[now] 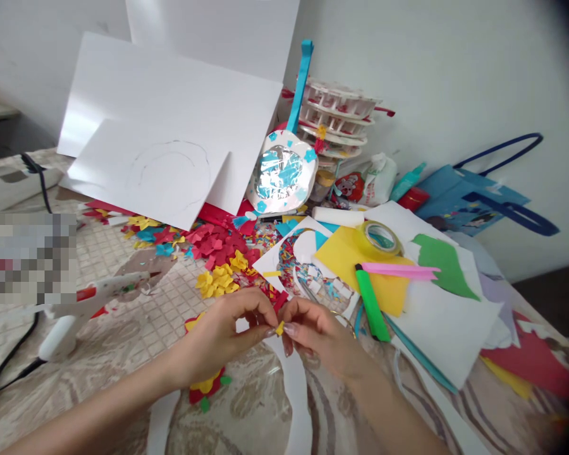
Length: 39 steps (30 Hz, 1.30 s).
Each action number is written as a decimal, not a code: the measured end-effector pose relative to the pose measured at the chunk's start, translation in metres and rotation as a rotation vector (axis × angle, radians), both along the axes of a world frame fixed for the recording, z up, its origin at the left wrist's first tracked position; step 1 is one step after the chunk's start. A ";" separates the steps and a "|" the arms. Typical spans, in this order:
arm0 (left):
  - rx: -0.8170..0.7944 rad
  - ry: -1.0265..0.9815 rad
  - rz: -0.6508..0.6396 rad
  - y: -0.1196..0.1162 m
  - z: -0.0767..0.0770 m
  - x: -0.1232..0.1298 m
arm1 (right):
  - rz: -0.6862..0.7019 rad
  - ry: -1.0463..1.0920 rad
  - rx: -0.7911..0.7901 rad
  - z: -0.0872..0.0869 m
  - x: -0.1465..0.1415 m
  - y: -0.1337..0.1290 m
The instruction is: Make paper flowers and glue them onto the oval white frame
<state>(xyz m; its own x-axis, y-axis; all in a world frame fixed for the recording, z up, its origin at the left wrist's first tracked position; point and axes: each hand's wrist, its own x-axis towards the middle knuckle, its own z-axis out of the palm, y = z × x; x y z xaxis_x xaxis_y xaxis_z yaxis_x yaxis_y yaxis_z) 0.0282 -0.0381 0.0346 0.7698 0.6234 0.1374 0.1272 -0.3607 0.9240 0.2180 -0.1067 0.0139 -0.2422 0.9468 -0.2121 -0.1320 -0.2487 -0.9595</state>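
Observation:
A small yellow paper flower (279,328) is pinched between the fingertips of my left hand (232,322) and my right hand (317,332), just above the table. Beneath my hands lies a white paper ring (298,398), partly hidden by them. Red and yellow paper flowers (207,387) with green bits show beside my left wrist, half covered by that hand. Beyond my left hand sit a heap of yellow paper flowers (217,281) and a heap of red ones (215,243).
A glue gun (90,297) with a black cord lies at the left. To the right are yellow paper (344,253), a tape roll (380,237), a green marker (372,306) and white sheets. White boards (171,107), a round decorated mirror-like piece (284,172) and a blue bag (478,196) stand behind.

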 end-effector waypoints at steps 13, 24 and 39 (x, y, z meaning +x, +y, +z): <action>-0.006 -0.035 -0.067 0.002 0.000 0.000 | 0.004 -0.074 0.013 0.003 -0.002 -0.001; -0.018 0.005 -0.067 0.002 -0.002 0.000 | -0.019 -0.150 0.094 0.009 -0.006 -0.002; -0.404 -0.021 0.002 0.001 -0.011 0.005 | -0.104 -0.338 0.169 0.004 -0.007 -0.006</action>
